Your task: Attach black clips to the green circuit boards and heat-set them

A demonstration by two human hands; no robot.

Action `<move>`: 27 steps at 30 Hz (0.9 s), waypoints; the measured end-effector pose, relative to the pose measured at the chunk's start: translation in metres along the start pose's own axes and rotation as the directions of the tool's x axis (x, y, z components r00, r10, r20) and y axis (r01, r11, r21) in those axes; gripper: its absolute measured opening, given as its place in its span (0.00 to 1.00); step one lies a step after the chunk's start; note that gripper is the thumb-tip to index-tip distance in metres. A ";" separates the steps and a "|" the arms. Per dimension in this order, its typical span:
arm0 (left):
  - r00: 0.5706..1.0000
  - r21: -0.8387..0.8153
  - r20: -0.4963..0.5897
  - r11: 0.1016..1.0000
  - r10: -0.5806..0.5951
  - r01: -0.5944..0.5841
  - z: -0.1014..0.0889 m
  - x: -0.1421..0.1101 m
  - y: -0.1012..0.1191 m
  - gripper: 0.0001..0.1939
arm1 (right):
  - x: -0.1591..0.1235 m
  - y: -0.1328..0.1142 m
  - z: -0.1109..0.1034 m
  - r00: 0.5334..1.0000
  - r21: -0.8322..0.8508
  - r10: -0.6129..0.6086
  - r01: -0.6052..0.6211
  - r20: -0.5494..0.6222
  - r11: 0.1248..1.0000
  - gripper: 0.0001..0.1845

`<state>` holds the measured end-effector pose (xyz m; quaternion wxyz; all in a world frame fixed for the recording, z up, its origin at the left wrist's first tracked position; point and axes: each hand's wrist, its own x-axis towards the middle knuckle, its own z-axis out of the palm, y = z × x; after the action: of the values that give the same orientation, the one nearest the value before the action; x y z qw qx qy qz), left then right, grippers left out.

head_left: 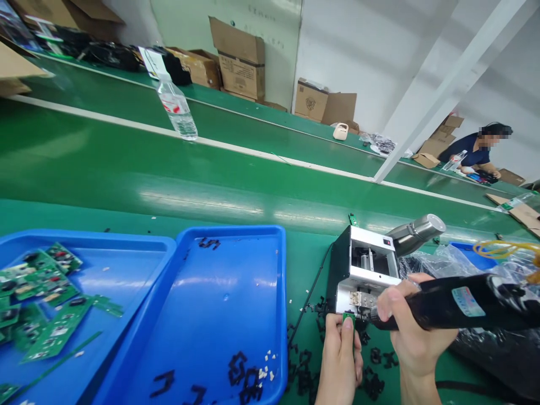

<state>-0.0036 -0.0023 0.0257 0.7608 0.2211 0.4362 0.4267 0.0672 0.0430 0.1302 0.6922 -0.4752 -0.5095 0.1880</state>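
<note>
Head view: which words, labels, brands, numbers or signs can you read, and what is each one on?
None reads clearly.
Pale sticker on the black handheld tool in the right hand: too blurred.
Clear bottle, label with red marks: too blurred.
Open cardboard box, dark print: too small.
Box with a dark emblem: no readable lettering.
Pale green wall panel, faint marks: unreadable.

Water btl (179, 115) on L, cardbd boxes (241, 73) nr wall (337, 50), co-worker (459, 147) far R.

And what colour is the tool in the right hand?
The tool in the right hand has a black body, seen best in the head view.
</note>
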 end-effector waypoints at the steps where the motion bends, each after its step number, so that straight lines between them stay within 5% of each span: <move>1: 1.000 0.003 -0.002 1.000 0.001 -0.001 0.000 0.000 0.000 0.30 | -0.003 -0.001 -0.001 1.000 0.013 0.016 -0.016 -0.003 1.000 0.18; 9: 0.999 -0.002 -0.023 0.999 0.048 -0.048 0.004 0.000 0.000 0.30 | -0.008 -0.023 0.003 0.996 0.170 -0.066 0.074 -0.052 0.983 0.19; 27: 0.998 -0.048 -0.046 0.998 0.046 -0.049 0.007 -0.003 -0.002 0.30 | -0.009 -0.012 0.010 0.995 0.050 -0.075 0.072 0.059 0.996 0.12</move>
<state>0.0026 -0.0058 0.0290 0.7457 0.2033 0.4371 0.4599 0.0522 0.0350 0.1357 0.6940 -0.4336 -0.5429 0.1887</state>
